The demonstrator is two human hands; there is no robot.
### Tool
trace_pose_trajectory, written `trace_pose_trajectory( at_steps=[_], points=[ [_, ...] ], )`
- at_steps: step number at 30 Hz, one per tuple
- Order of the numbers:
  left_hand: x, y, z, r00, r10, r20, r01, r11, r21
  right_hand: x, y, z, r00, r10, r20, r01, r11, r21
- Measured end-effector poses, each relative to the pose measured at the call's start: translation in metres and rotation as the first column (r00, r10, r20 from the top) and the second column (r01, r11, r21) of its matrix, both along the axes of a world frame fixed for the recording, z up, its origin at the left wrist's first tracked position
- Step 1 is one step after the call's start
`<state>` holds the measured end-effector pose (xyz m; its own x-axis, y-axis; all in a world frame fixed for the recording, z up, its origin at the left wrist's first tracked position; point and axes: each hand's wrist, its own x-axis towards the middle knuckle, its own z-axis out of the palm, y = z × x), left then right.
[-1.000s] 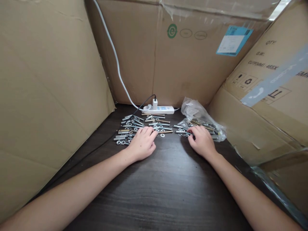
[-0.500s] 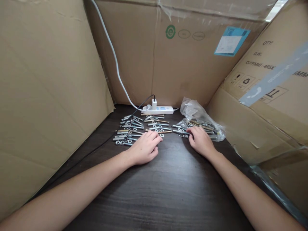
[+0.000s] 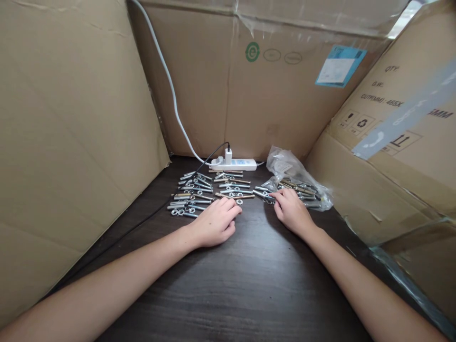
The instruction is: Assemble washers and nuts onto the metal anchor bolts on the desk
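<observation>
My right hand (image 3: 292,211) reaches to a small group of silver parts, its thumb and fingertips closed on the near end of a silver bolt (image 3: 264,194). Beside that bolt lie a few nuts and washers, partly covered by the fingers. Resting on the dark table, my left hand (image 3: 216,222) has loosely bent fingers, the thumb apart from them, and no object shows in it. Its fingertips are close to a washer (image 3: 239,202) and a brass-coloured bolt (image 3: 245,196). Rows of bolts, sleeves, nuts and washers (image 3: 192,202) extend to the left and behind it.
A clear plastic bag (image 3: 285,162) with a heap of bolts (image 3: 302,191) lies at the right. Behind the rows stands a white power strip (image 3: 245,164) with a plugged-in adapter and a black cable (image 3: 138,219). Cardboard walls (image 3: 199,85) enclose the table (image 3: 242,294) on three sides.
My right hand has shifted slightly left, and the silver bolt at its fingertips has moved left and turned a little. My left hand stays almost in place.
</observation>
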<state>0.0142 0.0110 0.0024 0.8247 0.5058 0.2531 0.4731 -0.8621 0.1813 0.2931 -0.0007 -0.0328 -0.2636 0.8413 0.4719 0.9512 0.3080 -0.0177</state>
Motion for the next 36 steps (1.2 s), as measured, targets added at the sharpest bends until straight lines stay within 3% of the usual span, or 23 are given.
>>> trace_pose_trajectory(
  at_steps=[11,16,18,21,24,27,30,36],
  points=[
    [0.000,0.000,-0.003,1.000,-0.020,0.022,0.020,1.000,0.008,0.004,0.002,-0.003,0.990,0.026,-0.138,-0.025,1.000,0.006],
    [0.000,0.000,-0.003,0.999,-0.016,0.048,0.016,1.000,0.003,0.000,0.000,0.003,0.948,0.054,-0.314,-0.044,0.998,0.039],
    [0.000,0.000,-0.003,0.995,0.013,0.102,-0.014,1.000,0.015,-0.010,-0.003,0.007,0.888,0.052,-0.457,-0.043,0.999,0.030],
    [0.000,0.000,-0.006,0.962,0.071,0.265,-0.091,0.994,0.064,-0.033,-0.012,0.010,0.733,0.052,-0.678,-0.113,0.992,-0.046],
    [0.000,0.001,-0.008,0.916,0.066,0.396,-0.124,0.985,0.122,-0.059,-0.024,0.013,0.598,0.016,-0.801,-0.250,0.954,-0.167],
    [0.000,0.001,-0.008,0.909,0.042,0.414,-0.114,0.982,0.151,-0.075,-0.032,0.014,0.482,-0.049,-0.875,-0.341,0.909,-0.239],
    [-0.001,0.000,-0.008,0.914,0.027,0.405,-0.093,0.985,0.144,-0.081,-0.036,0.015,0.422,-0.088,-0.902,-0.385,0.884,-0.266],
    [-0.001,-0.002,-0.007,0.926,-0.025,0.378,-0.001,0.998,0.067,-0.084,-0.038,0.016,0.380,-0.108,-0.919,-0.454,0.844,-0.286]
  ],
)
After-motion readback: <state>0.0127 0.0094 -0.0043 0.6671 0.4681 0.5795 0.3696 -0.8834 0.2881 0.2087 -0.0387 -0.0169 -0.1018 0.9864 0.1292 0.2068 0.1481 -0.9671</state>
